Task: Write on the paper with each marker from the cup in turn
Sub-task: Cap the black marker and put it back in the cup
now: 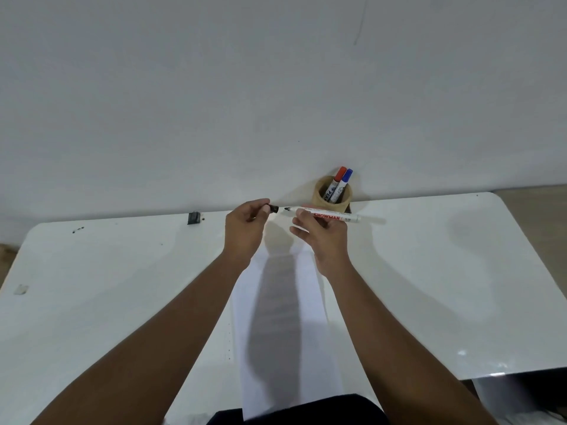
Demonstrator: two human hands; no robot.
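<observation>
A glossy white table (429,271) met a bare grey wall (214,87); left-hand fingers (260,211) pinched a black cap (273,208), right-hand fingers (302,222) gripped the uncapped marker (331,216).

Head view – looks forward-down over table (429,271).

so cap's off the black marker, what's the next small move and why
Probably lower the right hand so the black marker tip meets the paper: the left hand holds the cap clear, the tip is bare and the paper shows no writing.
</observation>
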